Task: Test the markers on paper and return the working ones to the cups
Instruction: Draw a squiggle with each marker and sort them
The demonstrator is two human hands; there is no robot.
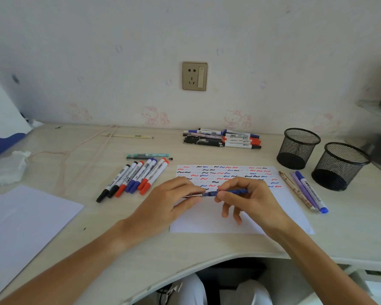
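Note:
A blue pen (228, 192) lies level above the test paper (240, 219), which carries rows of red, blue and black squiggles. My right hand (246, 198) pinches the pen's barrel. My left hand (174, 198) grips its cap end, where a metal clip shows. Whether the cap is on or off is hidden. Two black mesh cups (298, 148) (340, 166) stand at the right, with nothing visible inside. A row of markers (136, 178) lies left of the paper. Another pile of markers (222, 138) sits at the back.
Three pens (304, 192) lie between the paper and the nearer cup. A teal pen (147, 155) rests above the marker row. A blank sheet (20, 227) covers the near left. Crumpled tissue (7, 168) and a pink cord (75, 150) lie at the left.

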